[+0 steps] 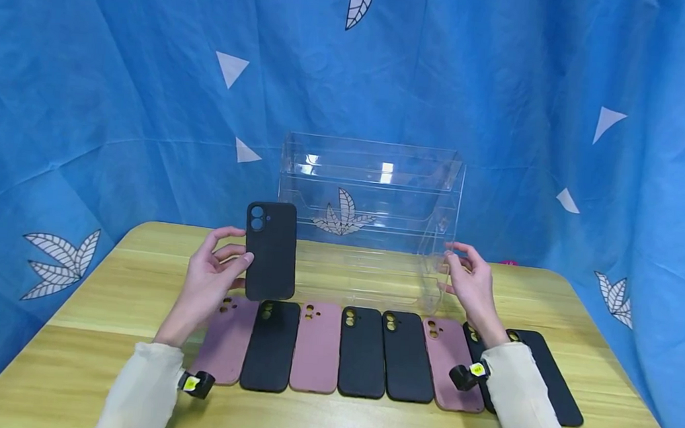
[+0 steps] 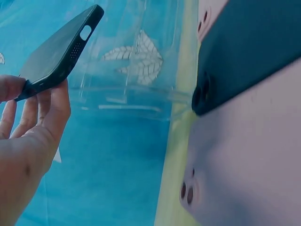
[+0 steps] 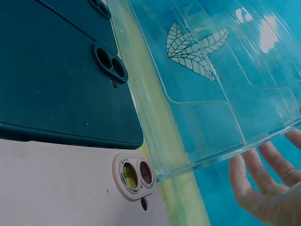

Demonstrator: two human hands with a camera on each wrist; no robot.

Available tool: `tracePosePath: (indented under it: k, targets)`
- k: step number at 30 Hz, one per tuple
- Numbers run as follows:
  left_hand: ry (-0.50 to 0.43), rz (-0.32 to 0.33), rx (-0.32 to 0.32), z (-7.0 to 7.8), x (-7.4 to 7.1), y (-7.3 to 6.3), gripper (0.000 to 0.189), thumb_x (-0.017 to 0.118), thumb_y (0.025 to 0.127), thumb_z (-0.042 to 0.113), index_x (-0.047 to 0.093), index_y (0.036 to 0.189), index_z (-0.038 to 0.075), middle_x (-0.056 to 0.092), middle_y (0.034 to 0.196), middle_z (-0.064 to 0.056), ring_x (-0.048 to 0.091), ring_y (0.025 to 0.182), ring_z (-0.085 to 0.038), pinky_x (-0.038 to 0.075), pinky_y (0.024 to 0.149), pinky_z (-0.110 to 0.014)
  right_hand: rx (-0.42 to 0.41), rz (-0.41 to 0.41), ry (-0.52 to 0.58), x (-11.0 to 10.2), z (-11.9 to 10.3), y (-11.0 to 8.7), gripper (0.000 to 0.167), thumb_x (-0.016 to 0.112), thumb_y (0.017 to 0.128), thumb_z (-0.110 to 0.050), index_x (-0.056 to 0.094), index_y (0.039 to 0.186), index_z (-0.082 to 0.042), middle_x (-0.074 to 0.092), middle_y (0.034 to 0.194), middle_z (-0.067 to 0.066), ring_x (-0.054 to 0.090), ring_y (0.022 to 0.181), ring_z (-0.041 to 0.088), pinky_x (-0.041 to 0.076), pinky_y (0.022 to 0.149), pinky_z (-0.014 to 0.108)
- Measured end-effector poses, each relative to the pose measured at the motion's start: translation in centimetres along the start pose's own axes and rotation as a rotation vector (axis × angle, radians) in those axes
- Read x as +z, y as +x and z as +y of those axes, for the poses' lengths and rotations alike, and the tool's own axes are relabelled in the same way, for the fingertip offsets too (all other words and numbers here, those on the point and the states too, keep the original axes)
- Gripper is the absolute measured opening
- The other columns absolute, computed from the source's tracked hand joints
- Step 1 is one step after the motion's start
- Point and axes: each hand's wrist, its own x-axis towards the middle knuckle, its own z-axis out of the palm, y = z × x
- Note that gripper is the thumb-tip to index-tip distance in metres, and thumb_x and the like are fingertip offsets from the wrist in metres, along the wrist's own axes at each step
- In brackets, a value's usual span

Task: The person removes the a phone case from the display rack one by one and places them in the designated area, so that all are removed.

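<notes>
My left hand [image 1: 206, 281] pinches a black phone case [image 1: 270, 255] by its left edge, thumb on the back and fingers behind. The case stands upright in the air, before the left side of a clear acrylic display rack [image 1: 374, 184]. In the left wrist view, cutouts show along the short edge of this case [image 2: 59, 56]. At the rack's right side wall is my right hand [image 1: 473, 286]. In the right wrist view its fingers [image 3: 263, 174] are spread and lightly bent against the outside of that wall, not wrapped round it.
Several phone cases lie in a row before the rack, among them a pink case [image 1: 316, 348], a black case [image 1: 362, 353] and a partly covered black case [image 1: 551, 381] under my right forearm. The wooden table [image 1: 316, 424] ends at a blue patterned curtain [image 1: 148, 94] behind.
</notes>
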Motion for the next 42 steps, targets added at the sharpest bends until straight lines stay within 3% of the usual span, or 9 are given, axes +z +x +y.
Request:
tracePosePath:
  k: [8, 14, 22, 27, 34, 39, 42]
  targets:
    - [0.006, -0.017, -0.059, -0.4, -2.2, -0.9, 0.042, 0.065, 0.101, 0.015, 0.048, 0.139, 0.019, 0.070, 0.098, 0.009, 0.072, 0.081, -0.007, 0.064, 0.069, -0.030, 0.005, 0.002, -0.004, 0.1, 0.0, -0.1, 0.049, 0.043, 0.108, -0.040, 0.048, 0.149, -0.014, 0.055, 0.140, 0.022, 0.062, 0.122, 0.037, 0.065, 0.081, 0.036]
    - [0.087, -0.017, -0.071, -0.9, -4.2, -1.8, 0.049, 0.064, 0.102, 0.014, 0.044, 0.145, 0.021, 0.069, 0.097, 0.011, 0.072, 0.082, -0.006, 0.063, 0.069, -0.029, 0.002, 0.004, -0.009, 0.0, 0.0, 0.0, 0.049, 0.043, 0.108, -0.040, 0.048, 0.149, -0.014, 0.056, 0.138, 0.022, 0.064, 0.118, 0.032, 0.065, 0.082, 0.037]
    - [0.107, -0.056, -0.077, -1.5, -6.9, -2.8, 0.056, 0.060, 0.102, 0.007, 0.039, 0.151, 0.023, 0.067, 0.095, 0.010, 0.071, 0.082, -0.005, 0.064, 0.069, -0.031, 0.011, 0.007, -0.014, 0.0, -0.1, -0.1, 0.048, 0.043, 0.108, -0.039, 0.048, 0.149, -0.015, 0.056, 0.138, 0.021, 0.066, 0.111, 0.021, 0.065, 0.080, 0.034]
    - [0.154, -0.086, -0.103, -1.8, -8.4, -3.5, 0.056, 0.059, 0.103, 0.009, 0.037, 0.153, 0.023, 0.067, 0.098, 0.009, 0.073, 0.082, -0.009, 0.065, 0.070, -0.034, 0.013, 0.005, -0.010, 0.1, -0.1, -0.1, 0.048, 0.043, 0.108, -0.039, 0.048, 0.149, -0.015, 0.055, 0.139, 0.021, 0.066, 0.113, 0.023, 0.065, 0.081, 0.034]
    - [0.227, -0.149, -0.217, -2.6, -10.5, -4.2, 0.055, 0.055, 0.106, 0.013, 0.031, 0.154, 0.023, 0.065, 0.104, 0.005, 0.072, 0.088, -0.011, 0.065, 0.073, -0.037, 0.015, 0.010, -0.011, 0.1, -0.1, 0.0, 0.047, 0.043, 0.108, -0.039, 0.049, 0.149, -0.016, 0.056, 0.137, 0.020, 0.066, 0.109, 0.018, 0.065, 0.080, 0.033]
    - [0.242, -0.183, -0.327, -3.5, -12.1, -4.6, 0.055, 0.053, 0.107, 0.016, 0.028, 0.155, 0.024, 0.066, 0.108, 0.003, 0.071, 0.092, -0.011, 0.064, 0.073, -0.039, 0.013, 0.014, -0.022, 0.2, -0.1, 0.0, 0.047, 0.043, 0.108, -0.039, 0.049, 0.149, -0.016, 0.056, 0.137, 0.021, 0.066, 0.117, 0.030, 0.065, 0.079, 0.033]
    - [0.269, -0.188, -0.362, -3.8, -12.8, -4.8, 0.055, 0.053, 0.107, 0.018, 0.028, 0.155, 0.025, 0.066, 0.108, 0.005, 0.069, 0.093, -0.008, 0.062, 0.071, -0.039, 0.015, 0.020, -0.024, 0.2, 0.0, 0.0, 0.047, 0.043, 0.108, -0.038, 0.049, 0.149, -0.015, 0.056, 0.137, 0.021, 0.064, 0.121, 0.037, 0.065, 0.078, 0.033]
